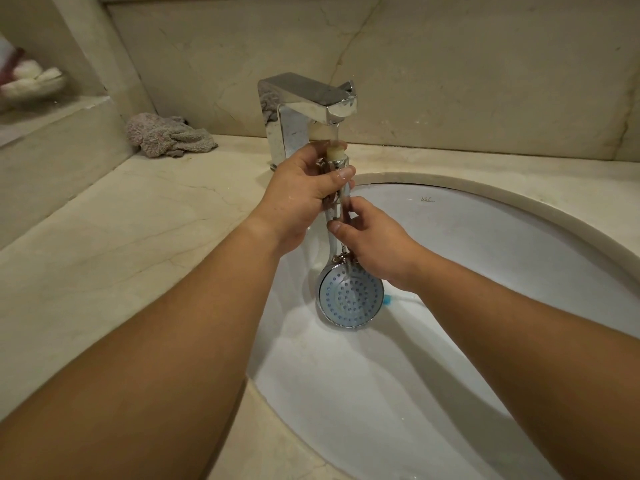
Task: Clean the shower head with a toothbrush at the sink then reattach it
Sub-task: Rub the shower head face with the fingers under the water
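A chrome shower head (350, 295) hangs face-up over the white sink (485, 244), its handle pointing up to the faucet spout (311, 98). Water runs from the spout onto the handle's cream threaded end. My left hand (304, 188) grips the upper handle just under the spout. My right hand (374, 240) holds the lower handle with its fingers curled round it, just above the round spray face with blue nozzles. A blue toothbrush tip (388, 299) shows in the basin beside the spray face, mostly hidden behind my right wrist.
A crumpled grey cloth (166, 135) lies on the beige marble counter (138, 220) left of the faucet. A raised ledge at the far left carries a white and red bundle (31, 77). A marble wall stands behind the sink.
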`<action>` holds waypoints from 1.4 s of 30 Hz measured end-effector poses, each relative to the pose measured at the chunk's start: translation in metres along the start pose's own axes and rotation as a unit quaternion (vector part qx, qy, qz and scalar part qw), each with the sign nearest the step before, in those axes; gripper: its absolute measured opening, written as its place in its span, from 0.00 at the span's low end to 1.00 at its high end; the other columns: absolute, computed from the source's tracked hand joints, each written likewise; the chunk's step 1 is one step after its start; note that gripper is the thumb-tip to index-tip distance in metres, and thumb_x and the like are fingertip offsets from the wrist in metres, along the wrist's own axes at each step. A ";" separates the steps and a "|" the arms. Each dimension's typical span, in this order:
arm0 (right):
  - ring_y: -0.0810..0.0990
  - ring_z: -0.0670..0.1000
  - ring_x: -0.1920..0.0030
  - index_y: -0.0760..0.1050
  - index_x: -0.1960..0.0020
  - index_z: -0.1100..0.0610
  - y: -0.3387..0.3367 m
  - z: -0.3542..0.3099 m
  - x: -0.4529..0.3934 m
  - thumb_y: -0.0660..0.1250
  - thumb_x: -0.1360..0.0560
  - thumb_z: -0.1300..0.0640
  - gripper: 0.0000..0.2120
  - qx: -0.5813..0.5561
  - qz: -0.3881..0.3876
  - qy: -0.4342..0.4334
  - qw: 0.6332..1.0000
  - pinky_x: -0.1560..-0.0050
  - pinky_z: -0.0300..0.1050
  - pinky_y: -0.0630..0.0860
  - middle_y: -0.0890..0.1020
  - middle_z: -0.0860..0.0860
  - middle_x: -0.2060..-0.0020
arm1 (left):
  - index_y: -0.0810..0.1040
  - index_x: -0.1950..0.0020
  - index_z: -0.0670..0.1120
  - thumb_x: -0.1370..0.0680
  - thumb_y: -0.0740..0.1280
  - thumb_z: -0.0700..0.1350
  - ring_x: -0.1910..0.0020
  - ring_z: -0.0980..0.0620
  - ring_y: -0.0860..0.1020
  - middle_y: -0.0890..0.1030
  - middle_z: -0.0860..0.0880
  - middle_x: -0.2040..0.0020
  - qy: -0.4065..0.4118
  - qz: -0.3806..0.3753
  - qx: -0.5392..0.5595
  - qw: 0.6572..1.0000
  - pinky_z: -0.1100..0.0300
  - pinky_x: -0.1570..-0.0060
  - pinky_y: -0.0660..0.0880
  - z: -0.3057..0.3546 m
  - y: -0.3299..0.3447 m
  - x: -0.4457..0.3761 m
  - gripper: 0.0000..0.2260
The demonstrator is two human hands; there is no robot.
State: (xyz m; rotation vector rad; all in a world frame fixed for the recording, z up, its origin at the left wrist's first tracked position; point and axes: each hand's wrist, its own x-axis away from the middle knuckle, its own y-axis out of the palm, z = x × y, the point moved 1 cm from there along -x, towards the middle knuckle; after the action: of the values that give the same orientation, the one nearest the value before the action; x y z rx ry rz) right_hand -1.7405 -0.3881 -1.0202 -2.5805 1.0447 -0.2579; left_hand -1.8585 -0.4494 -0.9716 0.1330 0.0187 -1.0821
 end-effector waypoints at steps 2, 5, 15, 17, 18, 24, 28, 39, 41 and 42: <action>0.82 0.52 0.49 0.72 0.36 0.45 0.000 0.000 -0.001 0.66 0.20 0.48 0.13 0.000 0.001 0.001 1.000 0.43 0.57 0.79 0.83 0.49 0.50 | 0.76 0.33 0.44 0.21 0.69 0.34 0.48 0.45 0.83 0.80 0.35 0.39 0.000 0.002 -0.001 1.000 0.52 0.47 0.82 0.000 0.000 0.000 0.17; 0.82 0.52 0.49 0.72 0.37 0.45 0.001 0.000 -0.001 0.65 0.20 0.48 0.12 0.001 0.002 0.001 1.000 0.43 0.57 0.79 0.83 0.49 0.50 | 0.76 0.34 0.45 0.21 0.69 0.34 0.48 0.45 0.83 0.80 0.36 0.40 0.001 0.005 -0.004 1.000 0.53 0.49 0.81 0.001 0.001 0.000 0.16; 0.81 0.50 0.50 0.72 0.37 0.44 0.001 0.001 -0.002 0.65 0.20 0.48 0.13 0.002 0.003 0.001 1.000 0.43 0.54 0.79 0.83 0.48 0.50 | 0.77 0.34 0.45 0.21 0.70 0.34 0.49 0.45 0.83 0.81 0.39 0.43 0.002 0.008 -0.009 1.000 0.51 0.49 0.81 0.001 0.001 -0.001 0.17; 0.81 0.50 0.49 0.72 0.36 0.44 0.001 0.000 -0.001 0.65 0.20 0.48 0.13 0.003 0.004 0.002 1.000 0.43 0.54 0.79 0.82 0.47 0.50 | 0.77 0.34 0.45 0.21 0.70 0.34 0.49 0.46 0.83 0.80 0.39 0.44 0.004 0.009 -0.011 1.000 0.51 0.48 0.81 0.001 0.001 0.000 0.16; 0.81 0.50 0.50 0.72 0.36 0.44 0.001 0.000 -0.001 0.65 0.20 0.48 0.13 0.002 0.003 0.001 1.000 0.43 0.54 0.79 0.82 0.47 0.50 | 0.77 0.34 0.45 0.21 0.70 0.34 0.49 0.46 0.83 0.80 0.38 0.43 0.003 0.009 -0.009 1.000 0.51 0.48 0.82 0.002 0.002 0.000 0.16; 0.82 0.57 0.48 0.71 0.36 0.47 -0.009 -0.005 0.004 0.66 0.20 0.51 0.13 0.026 -0.062 0.011 0.998 0.42 0.58 0.79 0.83 0.53 0.50 | 0.78 0.37 0.42 0.22 0.71 0.34 0.50 0.44 0.82 0.81 0.39 0.46 -0.017 0.025 -0.063 0.998 0.53 0.48 0.81 0.003 -0.002 0.006 0.14; 0.78 0.52 0.55 0.73 0.41 0.48 -0.021 -0.007 0.012 0.66 0.20 0.50 0.08 0.128 -0.128 0.019 0.983 0.45 0.55 0.77 0.81 0.52 0.55 | 0.79 0.41 0.42 0.23 0.73 0.35 0.54 0.45 0.83 0.81 0.43 0.50 -0.068 0.026 -0.160 0.984 0.50 0.49 0.82 0.009 -0.011 0.013 0.12; 0.80 0.52 0.49 0.75 0.39 0.40 -0.039 -0.021 0.018 0.68 0.24 0.42 0.15 0.222 -0.172 0.028 0.959 0.43 0.52 0.77 0.82 0.50 0.49 | 0.81 0.51 0.41 0.21 0.71 0.36 0.59 0.47 0.86 0.84 0.43 0.57 -0.093 0.058 -0.125 0.986 0.56 0.58 0.84 0.025 -0.013 0.034 0.02; 0.81 0.54 0.48 0.76 0.41 0.40 -0.048 -0.018 0.018 0.73 0.30 0.38 0.19 0.254 -0.204 0.074 0.943 0.43 0.55 0.79 0.83 0.49 0.49 | 0.82 0.50 0.40 0.21 0.72 0.37 0.56 0.45 0.86 0.85 0.42 0.55 -0.082 0.076 -0.116 0.987 0.54 0.55 0.85 0.026 -0.016 0.036 0.02; 0.82 0.54 0.47 0.77 0.42 0.41 -0.052 -0.015 0.019 0.75 0.32 0.39 0.20 0.256 -0.224 0.098 0.935 0.44 0.56 0.80 0.83 0.49 0.48 | 0.82 0.48 0.40 0.21 0.71 0.36 0.54 0.44 0.86 0.85 0.42 0.54 -0.078 0.083 -0.107 0.988 0.52 0.53 0.85 0.027 -0.017 0.035 0.04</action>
State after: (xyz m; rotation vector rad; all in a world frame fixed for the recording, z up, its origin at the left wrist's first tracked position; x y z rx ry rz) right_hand -1.6977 -0.3700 -0.9860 -2.2936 0.3489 -0.8010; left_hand -1.8583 -0.4911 -0.9495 -0.1412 -0.0161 -0.9141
